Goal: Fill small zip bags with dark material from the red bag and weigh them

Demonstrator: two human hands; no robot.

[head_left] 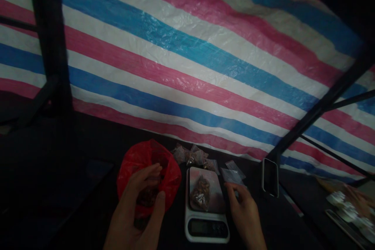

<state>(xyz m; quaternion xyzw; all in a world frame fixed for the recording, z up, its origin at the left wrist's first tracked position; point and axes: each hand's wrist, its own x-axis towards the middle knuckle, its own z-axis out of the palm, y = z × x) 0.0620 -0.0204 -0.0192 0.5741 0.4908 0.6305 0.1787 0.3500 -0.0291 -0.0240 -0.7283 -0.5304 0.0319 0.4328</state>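
Observation:
My left hand (136,211) is open, its fingers and thumb apart over the mouth of a red plastic bag (125,172). Small brown pieces (146,197) lie inside that bag, partly hidden by the hand. Beside it stands a white digital scale (189,228) with a filled clear bag (200,193) of brown pieces on its plate. At the scale's right side, my right hand (244,213) has thumb and fingers drawn together. Its fingertips meet the lower edge of flat clear zip bags (233,175); whether they grip one is too dark to tell.
Several filled small bags (195,156) lie behind the scale. A phone (270,177) rests to the right on the dark table. Farther right are white bundles (345,207) and another flat device (345,228). Striped sheeting (175,78) and dark metal poles (51,39) close off the back.

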